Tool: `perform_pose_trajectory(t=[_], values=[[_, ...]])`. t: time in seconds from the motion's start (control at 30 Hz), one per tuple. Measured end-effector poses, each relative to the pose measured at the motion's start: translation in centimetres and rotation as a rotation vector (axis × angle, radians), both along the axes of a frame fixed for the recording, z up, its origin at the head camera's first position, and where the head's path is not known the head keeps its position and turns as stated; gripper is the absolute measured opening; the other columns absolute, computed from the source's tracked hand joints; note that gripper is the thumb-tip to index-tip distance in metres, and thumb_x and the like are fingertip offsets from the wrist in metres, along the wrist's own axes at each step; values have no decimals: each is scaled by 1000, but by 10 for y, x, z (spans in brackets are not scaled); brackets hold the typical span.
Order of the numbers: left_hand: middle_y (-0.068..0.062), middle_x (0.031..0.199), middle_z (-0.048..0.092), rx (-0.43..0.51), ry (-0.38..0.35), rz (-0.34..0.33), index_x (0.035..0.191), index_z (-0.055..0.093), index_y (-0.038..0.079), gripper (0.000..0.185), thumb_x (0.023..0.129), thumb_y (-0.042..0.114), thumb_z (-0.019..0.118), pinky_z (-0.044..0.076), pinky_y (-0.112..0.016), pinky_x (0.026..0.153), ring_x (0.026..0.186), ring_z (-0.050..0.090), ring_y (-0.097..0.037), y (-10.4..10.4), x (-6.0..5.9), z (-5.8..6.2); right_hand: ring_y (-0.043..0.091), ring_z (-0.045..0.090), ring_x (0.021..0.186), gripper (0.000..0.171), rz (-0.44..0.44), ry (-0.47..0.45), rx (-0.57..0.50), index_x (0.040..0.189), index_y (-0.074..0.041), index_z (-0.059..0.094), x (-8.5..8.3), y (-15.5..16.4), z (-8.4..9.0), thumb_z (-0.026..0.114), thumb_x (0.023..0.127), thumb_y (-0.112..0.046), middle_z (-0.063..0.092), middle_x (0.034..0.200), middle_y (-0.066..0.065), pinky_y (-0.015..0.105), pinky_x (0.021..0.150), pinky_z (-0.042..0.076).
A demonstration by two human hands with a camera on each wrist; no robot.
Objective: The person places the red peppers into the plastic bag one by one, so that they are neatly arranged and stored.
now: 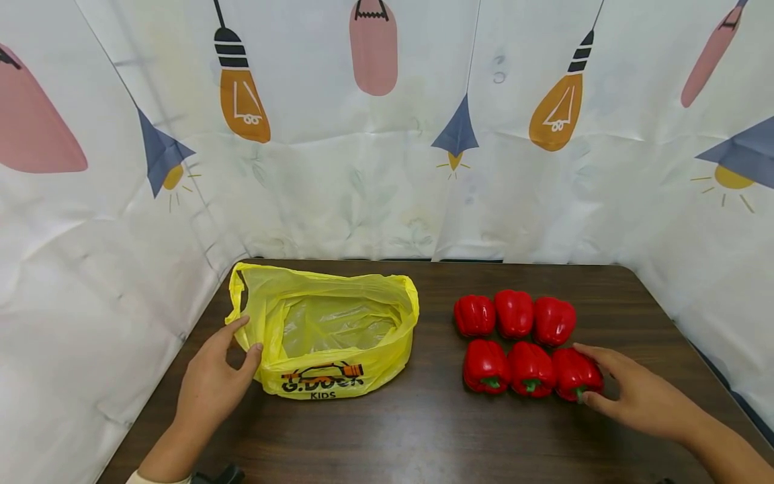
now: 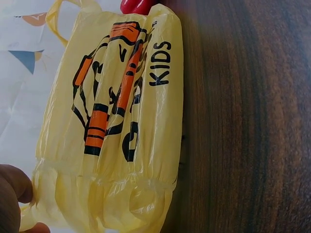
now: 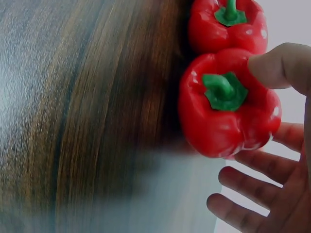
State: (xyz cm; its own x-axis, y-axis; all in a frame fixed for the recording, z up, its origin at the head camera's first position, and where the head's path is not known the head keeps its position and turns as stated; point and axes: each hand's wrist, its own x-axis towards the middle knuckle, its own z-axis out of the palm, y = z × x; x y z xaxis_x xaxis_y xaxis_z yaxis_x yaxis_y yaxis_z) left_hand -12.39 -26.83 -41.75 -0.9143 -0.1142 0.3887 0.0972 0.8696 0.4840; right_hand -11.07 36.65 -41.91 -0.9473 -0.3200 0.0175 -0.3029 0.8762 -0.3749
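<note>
Spread beneath the yellow plastic bag (image 1: 383, 370): dark wood table (image 1: 393, 444). Bag itself likely feather-light, limp, easily torn; best taken by the rim. Right of the bag, six red bell peppers (image 1: 514, 314), probably light, firm, slippery. At the bag's left edge, left hand (image 1: 213, 380) touching; cannot tell whether pinching. Well right of the bag, right hand (image 1: 643, 392) gripping the front-row end pepper (image 1: 574, 372) between thumb and forefinger. Best held by its flanks, not the green stem (image 3: 219, 87).

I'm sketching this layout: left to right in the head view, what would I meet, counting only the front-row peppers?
Left hand, yellow bag, left front pepper, middle front pepper, right front pepper, right hand.
</note>
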Motion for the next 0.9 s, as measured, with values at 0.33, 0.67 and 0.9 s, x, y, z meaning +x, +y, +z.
perform_pose_trajectory(t=[0.33, 0.67, 0.9], values=[[-27, 127, 61, -1, 5, 1, 144, 54, 2, 57, 93, 19, 74, 49, -62, 75, 104, 62, -43, 0, -2, -1, 39, 63, 114, 75, -18, -91, -51, 142, -6, 51, -3, 8, 0, 81, 86, -48, 60, 136, 15, 49, 86, 57], [-27, 125, 62, -2, 8, -1, 144, 54, 1, 57, 93, 18, 74, 49, -62, 74, 103, 62, -43, 0, -2, -2, 31, 63, 117, 70, -19, -139, -92, 137, -13, 49, -5, 14, 0, 82, 85, -47, 65, 130, 6, 32, 82, 56], [-27, 125, 61, -1, 1, 3, 144, 54, 2, 57, 93, 18, 74, 49, -62, 73, 103, 62, -43, 1, -2, -2, 10, 61, 112, 77, -12, -158, -125, 143, -11, 50, -6, 18, -2, 83, 84, -47, 64, 132, 8, 29, 79, 55]])
